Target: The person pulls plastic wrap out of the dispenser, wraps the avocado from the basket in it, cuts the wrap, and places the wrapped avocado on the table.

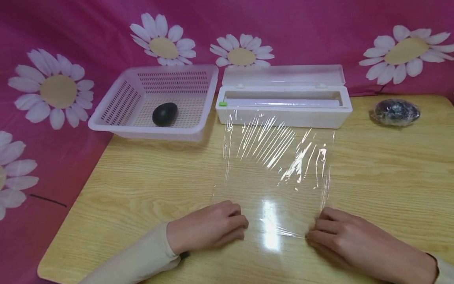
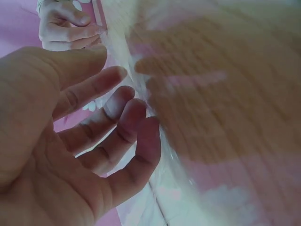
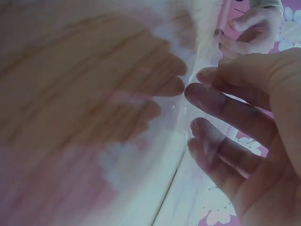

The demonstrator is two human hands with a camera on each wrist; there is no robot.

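Note:
A sheet of clear cling film (image 1: 269, 157) stretches from a white dispenser box (image 1: 283, 116) toward the front of the wooden table. At its near right corner my right hand (image 1: 342, 234) pinches the film, and creases run into the fingertips. My left hand (image 1: 211, 225) is by the near left corner, palm down. In the left wrist view its fingers (image 2: 141, 141) are loosely bent, with thumb and index apart and fingertips right at the film. The box's lid (image 1: 283, 75) stands raised, and a film roll (image 1: 283, 103) lies inside.
A pale pink plastic basket (image 1: 124, 128) at the back left holds a dark egg-shaped object (image 1: 164, 114). At the back right lies a dark oval object in clear film (image 1: 396, 112). A magenta cloth with daisies (image 1: 301, 23) rises behind the table (image 1: 149, 177).

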